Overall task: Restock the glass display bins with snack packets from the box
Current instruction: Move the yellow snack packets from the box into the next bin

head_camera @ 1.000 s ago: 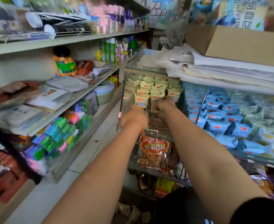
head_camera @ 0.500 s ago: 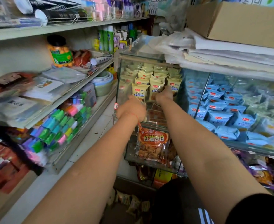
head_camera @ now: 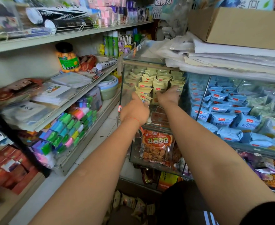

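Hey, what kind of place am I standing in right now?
Most likely a small, crowded grocery or convenience shop. Glass display bins hold stacked yellow snack packets and blue snack packets, and metal shelves alongside carry packaged goods, including a jar of orange snack balls.

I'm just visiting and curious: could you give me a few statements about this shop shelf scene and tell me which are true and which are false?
1. Both hands, the left hand and the right hand, reach into the bin of yellow packets. True.
2. The bin beside it holds red packets. False: blue packets.
3. A cardboard box sits on top of the bins. True.
4. The jar of orange balls has a white lid. False: it is black.
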`<state>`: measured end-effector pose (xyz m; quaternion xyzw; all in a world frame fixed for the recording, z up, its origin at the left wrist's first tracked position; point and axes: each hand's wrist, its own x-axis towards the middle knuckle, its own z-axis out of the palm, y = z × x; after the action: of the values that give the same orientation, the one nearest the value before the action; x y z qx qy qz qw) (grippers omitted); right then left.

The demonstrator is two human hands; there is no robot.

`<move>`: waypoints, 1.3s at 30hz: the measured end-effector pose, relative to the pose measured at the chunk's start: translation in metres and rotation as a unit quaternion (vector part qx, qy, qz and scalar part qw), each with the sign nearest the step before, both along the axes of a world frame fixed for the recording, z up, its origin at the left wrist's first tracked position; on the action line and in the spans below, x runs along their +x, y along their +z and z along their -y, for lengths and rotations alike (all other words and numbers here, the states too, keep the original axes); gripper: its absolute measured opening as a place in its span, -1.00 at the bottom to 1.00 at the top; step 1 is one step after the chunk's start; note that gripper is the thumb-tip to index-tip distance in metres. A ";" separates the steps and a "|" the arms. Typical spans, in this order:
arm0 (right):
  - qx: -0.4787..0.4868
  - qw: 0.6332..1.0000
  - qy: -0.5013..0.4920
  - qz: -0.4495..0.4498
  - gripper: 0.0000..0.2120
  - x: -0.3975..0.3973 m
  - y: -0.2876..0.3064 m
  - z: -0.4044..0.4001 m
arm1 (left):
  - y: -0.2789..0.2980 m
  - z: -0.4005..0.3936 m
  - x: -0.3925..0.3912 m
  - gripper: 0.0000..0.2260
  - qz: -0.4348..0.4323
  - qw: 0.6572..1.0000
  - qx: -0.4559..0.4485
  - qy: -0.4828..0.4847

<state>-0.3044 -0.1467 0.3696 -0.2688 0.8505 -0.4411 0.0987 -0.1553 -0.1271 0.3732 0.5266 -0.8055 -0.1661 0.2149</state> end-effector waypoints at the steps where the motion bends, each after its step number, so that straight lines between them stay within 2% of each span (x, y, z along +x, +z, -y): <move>1: -0.016 1.000 -0.011 -0.018 -0.35 0.003 0.007 -0.003 | -0.001 0.000 0.000 -0.65 -0.007 1.000 -0.004 0.002; 3: -0.020 0.999 0.004 -0.035 -0.45 0.010 0.019 -0.009 | -0.003 0.001 -0.001 -0.63 -0.024 1.000 -0.006 0.004; 5: 0.004 0.995 0.092 0.040 -0.55 0.022 0.030 -0.019 | -0.004 0.001 -0.001 -0.63 -0.047 0.999 -0.001 0.001; 7: 0.042 0.954 0.202 0.216 -0.48 0.036 0.033 -0.033 | -0.003 0.000 0.001 -0.63 -0.074 0.997 0.005 -0.002; 8: 0.059 0.929 0.243 0.273 -0.43 0.039 0.034 -0.039 | -0.001 -0.002 0.002 -0.62 -0.087 0.996 0.006 -0.006; 11: 0.061 0.884 0.309 0.347 -0.35 0.039 0.027 -0.047 | -0.001 -0.005 0.008 -0.54 -0.122 0.991 0.001 -0.045; 14: 0.035 0.873 0.305 0.378 -0.31 0.039 0.023 -0.049 | -0.001 -0.004 0.014 -0.51 -0.151 0.986 0.005 -0.077; 17: 0.001 0.912 0.221 0.346 -0.40 0.036 0.018 -0.039 | -0.001 0.000 0.015 -0.47 -0.108 0.991 0.038 -0.073; 19: -0.050 0.947 0.137 0.285 -0.46 0.025 0.012 -0.032 | -0.002 0.002 0.013 -0.50 -0.016 0.996 0.030 -0.084; 21: -0.097 0.965 0.069 0.234 -0.52 0.013 0.011 -0.030 | -0.002 0.002 0.011 -0.60 0.064 0.993 -0.001 -0.102; 24: -0.047 0.988 0.010 0.150 -0.41 0.000 0.013 -0.026 | -0.004 0.003 0.009 -0.65 0.083 0.991 -0.016 -0.103; 26: -0.014 0.992 0.012 0.125 -0.32 0.000 0.016 -0.021 | -0.004 0.003 0.008 -0.67 0.080 0.992 -0.019 -0.100; 29: -0.015 0.989 0.033 0.146 -0.34 0.001 0.014 -0.012 | -0.004 0.005 0.008 -0.69 0.082 0.991 -0.013 -0.103; 32: 0.017 0.991 0.051 0.122 -0.37 0.002 0.001 -0.010 | -0.004 0.004 0.007 -0.74 0.079 0.992 -0.013 -0.101; 35: 0.081 0.992 0.053 0.078 -0.28 0.000 -0.004 -0.012 | -0.005 0.005 0.006 -0.74 0.082 0.991 -0.012 -0.105; 39: 0.096 0.993 0.028 0.061 -0.18 0.003 -0.007 -0.015 | -0.005 0.004 0.006 -0.74 0.075 0.991 -0.014 -0.110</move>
<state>-0.3019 -0.1318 0.3627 -0.2540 0.8736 -0.3699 0.1885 -0.1491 -0.1313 0.3682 0.4427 -0.8747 -0.1372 0.1420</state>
